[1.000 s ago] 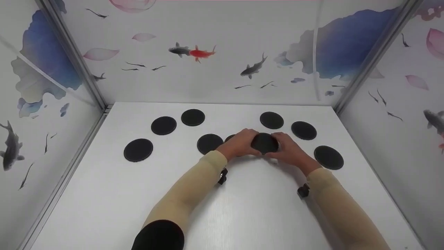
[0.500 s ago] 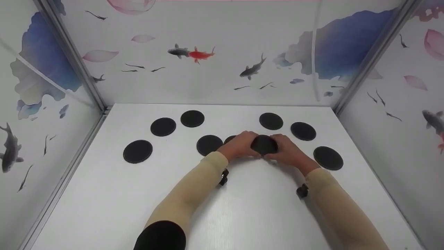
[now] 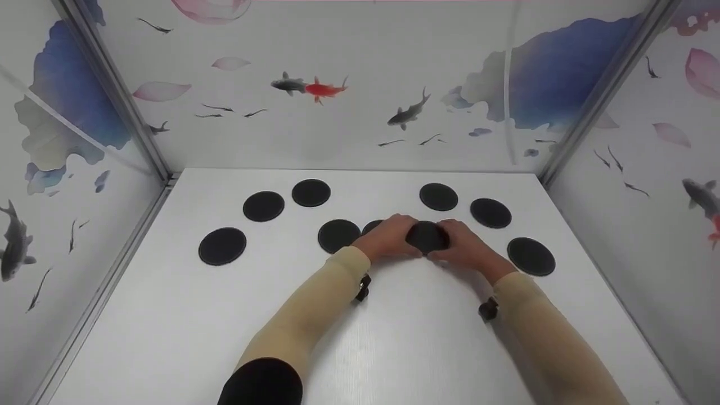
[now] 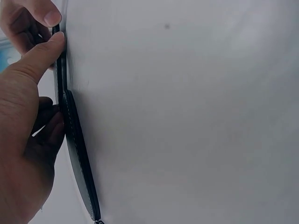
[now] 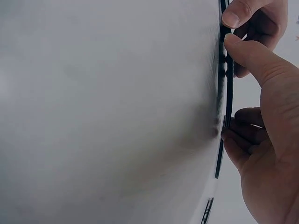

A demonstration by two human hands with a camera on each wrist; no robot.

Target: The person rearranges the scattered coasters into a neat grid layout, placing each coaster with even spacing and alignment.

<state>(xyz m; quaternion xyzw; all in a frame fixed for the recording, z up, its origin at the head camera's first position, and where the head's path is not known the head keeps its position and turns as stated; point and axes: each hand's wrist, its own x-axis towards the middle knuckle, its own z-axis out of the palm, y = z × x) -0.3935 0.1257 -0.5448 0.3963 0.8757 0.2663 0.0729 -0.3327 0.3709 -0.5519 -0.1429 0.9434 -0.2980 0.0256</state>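
Observation:
In the head view, a round black coaster (image 3: 427, 238) sits between the two hands, right of the middle of the white table. My left hand (image 3: 389, 239) grips its left edge and my right hand (image 3: 466, 244) its right edge, both thumbs meeting near the front. The right wrist view shows the held coaster's thin rim (image 5: 229, 88) edge-on, close over the tabletop. Beside the left hand lies another coaster (image 3: 337, 236); a further coaster (image 3: 371, 226) is mostly hidden behind that hand. Stitching runs along the rim of a coaster (image 4: 81, 154) in the left wrist view.
Several more black coasters lie spread in an arc on the white table (image 3: 169, 315), among them a far-left coaster (image 3: 222, 246) and a far-right coaster (image 3: 531, 256). Printed panels wall in the back (image 3: 360, 140) and both sides.
Both hands keep their grip on the coaster, which has shifted very slightly toward the person. The other coasters stay in place; the head view tilts a little.

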